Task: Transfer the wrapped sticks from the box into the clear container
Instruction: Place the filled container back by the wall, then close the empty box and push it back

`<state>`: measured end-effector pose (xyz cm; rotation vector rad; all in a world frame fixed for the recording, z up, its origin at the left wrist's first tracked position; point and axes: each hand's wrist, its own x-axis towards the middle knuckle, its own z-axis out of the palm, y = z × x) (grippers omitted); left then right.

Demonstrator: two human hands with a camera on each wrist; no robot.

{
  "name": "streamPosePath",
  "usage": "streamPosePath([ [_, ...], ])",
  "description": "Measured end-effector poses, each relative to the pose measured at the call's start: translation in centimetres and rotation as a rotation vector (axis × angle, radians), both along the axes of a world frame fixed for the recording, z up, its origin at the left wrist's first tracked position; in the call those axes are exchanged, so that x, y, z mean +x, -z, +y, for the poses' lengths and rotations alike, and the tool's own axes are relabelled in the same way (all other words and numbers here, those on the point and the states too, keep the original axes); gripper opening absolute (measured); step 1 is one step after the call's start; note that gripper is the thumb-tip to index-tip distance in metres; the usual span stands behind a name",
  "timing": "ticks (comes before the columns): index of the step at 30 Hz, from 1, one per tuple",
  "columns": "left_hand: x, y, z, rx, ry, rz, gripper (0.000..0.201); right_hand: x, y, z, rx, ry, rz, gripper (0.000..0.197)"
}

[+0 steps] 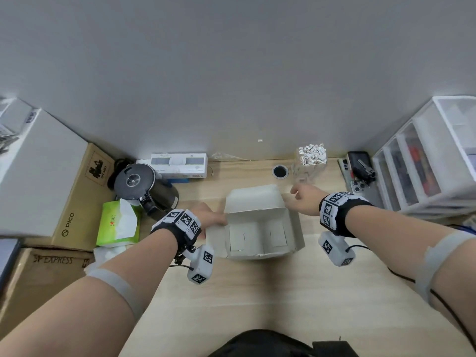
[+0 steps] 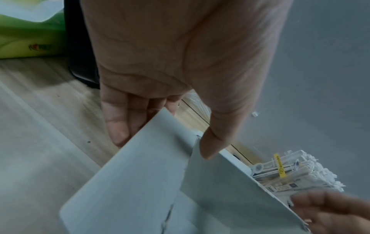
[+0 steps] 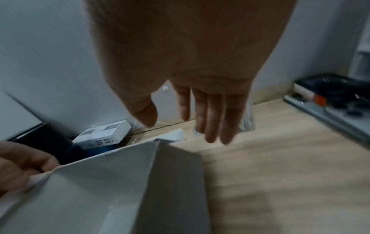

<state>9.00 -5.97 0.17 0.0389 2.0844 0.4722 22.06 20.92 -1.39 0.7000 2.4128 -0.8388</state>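
An open white cardboard box (image 1: 260, 228) stands at the middle of the wooden table; no sticks show inside it, only its bottom flaps. My left hand (image 1: 208, 215) pinches the box's left wall at the far corner, thumb (image 2: 208, 147) inside and fingers (image 2: 118, 126) behind the flap. The clear container (image 1: 309, 163) stands at the back right, packed with white wrapped sticks (image 1: 311, 152), which the left wrist view also catches as wrapped sticks (image 2: 290, 172). My right hand (image 1: 301, 194) hovers open and holding nothing between box and container, fingers (image 3: 210, 126) straight.
A black kettle (image 1: 144, 186) and a green tissue pack (image 1: 118, 222) sit left of the box. A flat white carton (image 1: 180, 164) lies at the wall. A cable hole (image 1: 280, 171), a phone with keys (image 1: 358, 171) and a drawer unit (image 1: 432, 155) are at the right.
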Motion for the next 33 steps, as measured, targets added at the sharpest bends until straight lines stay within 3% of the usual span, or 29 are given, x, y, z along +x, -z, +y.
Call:
streamPosePath([
  [2,0.2,0.1,-0.5,0.044,-0.036,0.008,0.039,0.7,0.5,-1.4,-0.079,0.053,-0.116,0.069],
  [5,0.4,0.2,-0.7,0.146,-0.178,-0.023,0.036,1.1,0.9,-2.6,-0.18,0.14,-0.137,0.073],
  [10,1.2,-0.7,-0.3,0.246,-0.356,-0.109,0.02,0.8,0.0,-2.6,-0.014,0.136,-0.03,0.061],
  [14,1.4,0.0,-0.3,0.196,-0.236,-0.052,0.027,0.2,-0.6,-2.6,-0.108,0.253,0.058,0.035],
  [18,1.4,0.6,-0.2,0.134,-0.132,0.021,0.008,0.0,-0.4,-3.1,-0.363,0.405,0.095,0.015],
  [20,1.3,1.1,-0.1,0.103,-0.108,0.053,0.021,-0.1,-0.1,-3.4,-0.461,0.457,0.079,0.013],
  [22,1.2,1.5,0.0,0.084,-0.097,0.082,0.039,-0.1,0.3,-3.5,-0.489,0.457,0.06,0.019],
  [24,0.9,1.8,0.1,0.086,-0.097,0.107,0.043,-0.1,0.7,-3.5,-0.488,0.419,0.049,0.031],
  [33,-0.5,2.2,0.7,0.228,-0.29,-0.037,0.021,-1.1,1.9,-2.8,-0.389,0.31,0.094,0.104],
])
